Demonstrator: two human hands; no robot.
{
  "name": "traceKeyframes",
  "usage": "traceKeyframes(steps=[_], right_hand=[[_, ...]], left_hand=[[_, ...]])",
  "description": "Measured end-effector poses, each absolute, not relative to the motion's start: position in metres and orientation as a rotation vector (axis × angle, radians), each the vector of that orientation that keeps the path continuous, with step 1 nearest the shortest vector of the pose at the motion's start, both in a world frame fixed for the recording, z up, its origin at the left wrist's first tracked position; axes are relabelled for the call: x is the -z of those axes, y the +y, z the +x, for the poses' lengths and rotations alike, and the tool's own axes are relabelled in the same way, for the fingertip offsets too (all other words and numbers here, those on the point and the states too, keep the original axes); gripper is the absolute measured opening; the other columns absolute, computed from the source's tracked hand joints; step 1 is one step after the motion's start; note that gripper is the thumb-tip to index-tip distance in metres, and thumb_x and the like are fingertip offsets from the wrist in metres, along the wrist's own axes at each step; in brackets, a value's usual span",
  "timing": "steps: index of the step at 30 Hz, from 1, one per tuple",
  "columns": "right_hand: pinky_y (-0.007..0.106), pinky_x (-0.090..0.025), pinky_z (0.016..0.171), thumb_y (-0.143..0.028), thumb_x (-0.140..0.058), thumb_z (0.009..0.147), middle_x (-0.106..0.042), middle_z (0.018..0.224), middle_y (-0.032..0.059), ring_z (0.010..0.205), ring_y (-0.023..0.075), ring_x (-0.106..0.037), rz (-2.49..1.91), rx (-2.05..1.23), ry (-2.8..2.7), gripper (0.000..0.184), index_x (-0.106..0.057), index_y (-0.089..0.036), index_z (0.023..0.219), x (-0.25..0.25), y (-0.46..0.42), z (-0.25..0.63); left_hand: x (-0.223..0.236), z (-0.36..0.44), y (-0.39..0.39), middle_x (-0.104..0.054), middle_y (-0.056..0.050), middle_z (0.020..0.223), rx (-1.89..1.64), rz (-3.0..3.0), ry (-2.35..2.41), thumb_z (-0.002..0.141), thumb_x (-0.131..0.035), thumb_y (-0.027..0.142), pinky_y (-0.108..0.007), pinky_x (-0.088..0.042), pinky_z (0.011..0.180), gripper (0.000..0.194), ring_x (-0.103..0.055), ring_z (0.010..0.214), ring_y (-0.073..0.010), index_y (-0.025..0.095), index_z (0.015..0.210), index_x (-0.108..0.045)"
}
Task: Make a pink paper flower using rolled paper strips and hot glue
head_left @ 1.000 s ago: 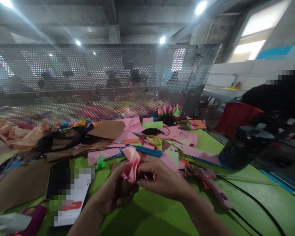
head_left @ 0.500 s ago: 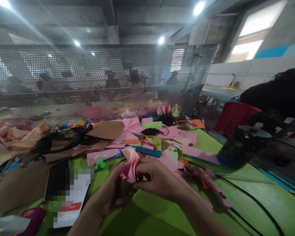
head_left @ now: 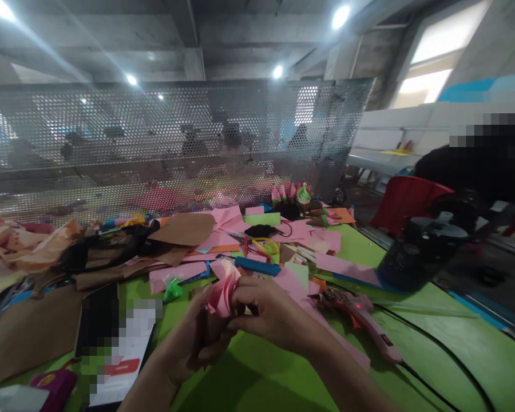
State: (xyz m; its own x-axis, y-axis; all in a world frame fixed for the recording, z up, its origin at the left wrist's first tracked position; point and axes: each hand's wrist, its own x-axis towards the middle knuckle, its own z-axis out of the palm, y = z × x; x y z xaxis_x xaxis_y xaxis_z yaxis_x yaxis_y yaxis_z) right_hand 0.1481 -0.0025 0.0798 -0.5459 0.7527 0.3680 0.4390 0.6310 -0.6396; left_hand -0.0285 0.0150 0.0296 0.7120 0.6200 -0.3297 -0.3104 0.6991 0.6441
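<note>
Both my hands meet over the green table (head_left: 257, 377), low in the middle of the view. A rolled pink paper shape (head_left: 223, 289), like a flower bud, stands up between them. My left hand (head_left: 197, 337) is closed around its lower part from the left. My right hand (head_left: 270, 315) pinches its right side with thumb and fingers. The bottom of the paper shape is hidden inside my fingers.
A pink glue gun (head_left: 360, 320) with a black cord lies right of my hands. A phone (head_left: 111, 337) lies to the left. Pink and brown paper sheets, a blue tool (head_left: 257, 266) and scissors litter the back. A perforated metal screen (head_left: 175, 143) stands behind. A person in black sits at the right.
The hands and the pink paper shape have stayed in nearly the same place. The paper has turned slightly between the fingers. The view has drifted a little to the right.
</note>
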Motion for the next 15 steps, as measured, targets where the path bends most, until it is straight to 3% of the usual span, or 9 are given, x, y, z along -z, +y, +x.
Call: traceKeyframes(steps=[4,9,15], right_hand=[[0.021,-0.042,0.07,-0.01,-0.076,0.078,-0.064,0.086,-0.0006,0.081,0.0139,-0.059,-0.904,-0.592,-2.192,0.011,-0.067,-0.017,0.078,-0.077,-0.002,0.147],[0.021,-0.043,0.072,-0.014,-0.074,0.08,-0.065,0.086,0.0002,0.083,0.0142,-0.061,-0.865,-0.607,-2.154,0.007,-0.068,-0.018,0.079,-0.073,-0.002,0.146],[0.021,-0.045,0.078,-0.011,-0.071,0.082,-0.068,0.095,0.0009,0.089,0.0147,-0.063,-0.835,-0.639,-2.155,0.009,-0.07,-0.02,0.083,-0.069,0.0,0.146]], left_hand=[[-0.029,-0.032,0.016,-0.061,0.0,0.055,-0.519,0.539,0.562,0.075,-0.061,0.066,-0.011,-0.016,0.026,0.054,-0.043,0.028,-0.003,0.013,0.081,-0.064],[-0.029,-0.031,0.014,-0.057,0.0,0.051,-0.536,0.607,0.542,0.081,-0.049,0.07,-0.012,-0.017,0.024,0.057,-0.042,0.028,-0.0046,0.014,0.08,-0.063],[-0.026,-0.028,0.012,-0.052,0.002,0.048,-0.553,0.659,0.566,0.083,-0.046,0.069,-0.011,-0.017,0.024,0.058,-0.036,0.027,-0.0032,0.015,0.072,-0.061]])
